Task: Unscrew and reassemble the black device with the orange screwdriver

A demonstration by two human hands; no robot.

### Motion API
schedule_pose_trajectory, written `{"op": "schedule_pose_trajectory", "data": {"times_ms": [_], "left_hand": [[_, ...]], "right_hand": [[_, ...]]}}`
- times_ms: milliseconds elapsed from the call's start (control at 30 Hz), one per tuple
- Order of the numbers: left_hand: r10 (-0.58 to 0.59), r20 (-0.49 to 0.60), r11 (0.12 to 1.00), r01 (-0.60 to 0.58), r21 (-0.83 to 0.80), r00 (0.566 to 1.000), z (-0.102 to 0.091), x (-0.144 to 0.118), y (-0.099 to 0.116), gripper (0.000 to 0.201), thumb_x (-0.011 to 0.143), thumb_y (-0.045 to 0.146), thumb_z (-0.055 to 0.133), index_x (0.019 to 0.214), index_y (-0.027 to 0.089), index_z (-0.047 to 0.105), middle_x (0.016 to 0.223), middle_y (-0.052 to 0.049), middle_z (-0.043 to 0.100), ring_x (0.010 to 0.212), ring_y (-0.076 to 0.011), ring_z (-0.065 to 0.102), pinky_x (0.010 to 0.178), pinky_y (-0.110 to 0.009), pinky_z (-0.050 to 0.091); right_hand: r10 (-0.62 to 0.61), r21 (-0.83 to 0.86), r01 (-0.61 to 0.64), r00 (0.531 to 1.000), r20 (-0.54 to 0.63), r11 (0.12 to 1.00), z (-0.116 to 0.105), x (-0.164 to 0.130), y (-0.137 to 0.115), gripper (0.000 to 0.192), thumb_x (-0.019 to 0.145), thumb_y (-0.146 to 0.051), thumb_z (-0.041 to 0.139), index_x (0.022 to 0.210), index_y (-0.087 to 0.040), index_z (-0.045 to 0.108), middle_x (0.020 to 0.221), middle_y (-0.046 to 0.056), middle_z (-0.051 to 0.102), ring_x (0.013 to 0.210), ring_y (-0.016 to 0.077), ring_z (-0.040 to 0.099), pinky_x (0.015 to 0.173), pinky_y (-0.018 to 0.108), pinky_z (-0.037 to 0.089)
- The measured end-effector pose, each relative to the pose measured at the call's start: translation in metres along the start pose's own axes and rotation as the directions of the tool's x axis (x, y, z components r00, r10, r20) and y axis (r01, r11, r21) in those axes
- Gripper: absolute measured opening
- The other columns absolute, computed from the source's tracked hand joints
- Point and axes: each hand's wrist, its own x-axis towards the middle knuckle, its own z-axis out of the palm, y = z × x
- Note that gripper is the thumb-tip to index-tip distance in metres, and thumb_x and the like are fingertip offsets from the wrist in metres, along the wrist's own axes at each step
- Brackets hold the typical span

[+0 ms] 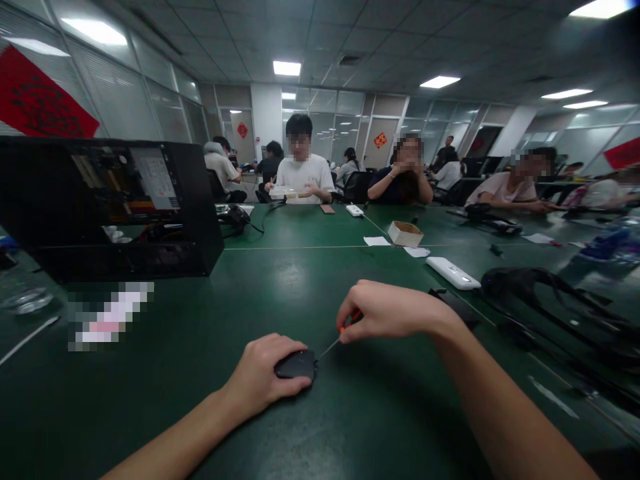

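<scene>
My left hand (pixel 267 370) is closed around a dark computer mouse (pixel 296 365) that rests on the green tabletop (pixel 280 433). Fingers lie along its far side and the thumb along its near side. In my right hand (pixel 373 313) is a screwdriver (pixel 330 348) with an orange-red handle, pinched between thumb and fingers. Its thin shaft slants down to the left, and the tip reaches the right end of the mouse. Whether the tip touches or enters the mouse I cannot tell. Most of the handle is hidden by my fingers.
An open black computer case (pixel 195 207) stands at the left. To the right lie a white power strip (pixel 453 273) and black straps (pixel 545 300). A small box (pixel 405 233) sits near papers farther back. Several people sit across the table, one holding a clear container (pixel 287 192).
</scene>
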Motion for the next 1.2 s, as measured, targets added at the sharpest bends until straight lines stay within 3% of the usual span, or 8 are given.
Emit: {"op": "schedule_pose_trajectory", "data": {"times_ms": [167,333,533,767,900,1033,1200], "left_hand": [[0.003,0.006,1.000,-0.003,-0.001,1.000,0.002,0.000,-0.002,0.039,0.079,0.044,0.081,0.110,0.022,0.072,0.101,-0.004,0.078,0.087,-0.0240,0.072,0.078,-0.034,0.053],[0.003,0.035,1.000,-0.002,-0.016,0.999,0.000,0.000,0.000,0.040,0.083,0.047,0.078,0.113,0.023,0.070,0.104,-0.005,0.077,0.091,-0.0248,0.072,0.079,-0.034,0.054],[0.004,0.050,1.000,-0.003,-0.018,0.999,-0.002,0.000,0.002,0.040,0.084,0.044,0.078,0.115,0.022,0.068,0.107,-0.007,0.076,0.094,-0.0261,0.070,0.082,-0.037,0.054],[0.037,-0.001,0.997,-0.037,-0.069,0.999,-0.005,-0.001,0.000,0.045,0.084,0.040,0.078,0.121,0.020,0.064,0.114,-0.010,0.072,0.105,-0.0269,0.067,0.092,-0.040,0.053],[0.044,0.019,0.992,-0.041,-0.122,0.999,-0.012,0.002,-0.006,0.050,0.082,0.037,0.080,0.125,0.019,0.062,0.120,-0.011,0.069,0.111,-0.0266,0.065,0.097,-0.039,0.052],[-0.035,0.048,0.990,0.041,-0.132,0.998,-0.018,0.006,-0.012,0.041,0.079,0.038,0.083,0.112,0.019,0.067,0.109,-0.008,0.071,0.099,-0.0240,0.067,0.089,-0.036,0.054],[-0.088,0.020,0.984,0.090,-0.151,0.996,-0.018,0.008,-0.012,0.036,0.080,0.039,0.081,0.107,0.019,0.068,0.103,-0.006,0.071,0.093,-0.0228,0.068,0.086,-0.036,0.054]], "right_hand": [[0.018,0.309,-0.018,1.000,0.003,0.951,0.044,-0.001,0.041,0.041,0.088,-0.049,0.065,0.107,-0.016,0.080,0.094,0.004,0.077,0.078,0.0171,0.065,0.067,0.025,0.043],[-0.093,0.381,0.104,0.995,-0.048,0.919,0.081,0.001,0.049,0.040,0.093,-0.049,0.060,0.104,-0.015,0.079,0.086,0.002,0.073,0.072,0.0134,0.058,0.065,0.024,0.040],[-0.096,0.360,0.139,0.986,-0.134,0.922,0.095,0.011,0.044,0.042,0.093,-0.051,0.060,0.102,-0.014,0.078,0.083,0.004,0.072,0.072,0.0140,0.059,0.067,0.025,0.041],[-0.183,0.336,0.243,0.963,-0.200,0.910,0.115,0.024,0.034,0.039,0.095,-0.047,0.059,0.101,-0.013,0.077,0.080,0.003,0.071,0.070,0.0124,0.059,0.068,0.025,0.042],[-0.136,0.298,0.204,0.962,-0.235,0.933,0.109,0.019,0.041,0.039,0.096,-0.046,0.057,0.100,-0.013,0.077,0.077,0.003,0.070,0.066,0.0119,0.057,0.064,0.024,0.040],[-0.063,0.220,0.139,0.945,-0.320,0.965,0.105,0.017,0.045,0.039,0.098,-0.046,0.053,0.097,-0.014,0.076,0.080,0.005,0.071,0.069,0.0137,0.059,0.066,0.026,0.041],[-0.058,0.128,0.117,0.919,-0.390,0.985,0.120,0.025,0.035,0.034,0.099,-0.043,0.053,0.103,-0.016,0.073,0.091,0.007,0.073,0.080,0.0172,0.065,0.074,0.029,0.045]]}}
